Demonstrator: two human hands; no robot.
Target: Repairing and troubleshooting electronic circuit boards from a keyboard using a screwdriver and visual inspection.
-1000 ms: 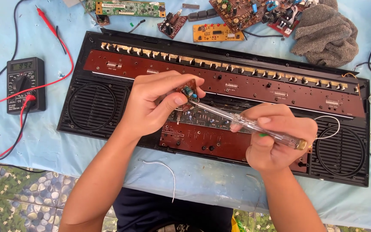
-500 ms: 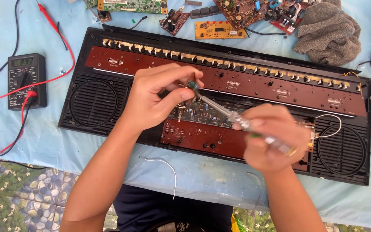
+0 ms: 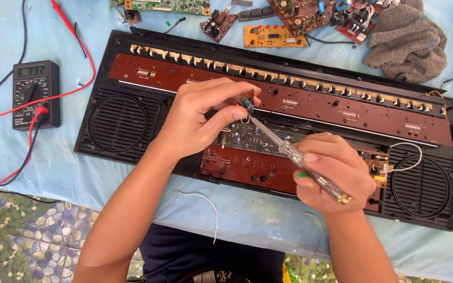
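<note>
Screwdriver [image 3: 294, 157] tip raised, beside left hand [image 3: 197, 118]

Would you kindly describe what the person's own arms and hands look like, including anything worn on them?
Both forearms are bare up to the lower edge of the picture, with no sleeves showing. The left hand and right hand wear no gloves, rings, watch or wristbands. The fingernails are short and unpainted. A dark garment shows between the arms.

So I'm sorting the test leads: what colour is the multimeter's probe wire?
Red; the probe wire loops from the multimeter, clearest in the head view.
</note>
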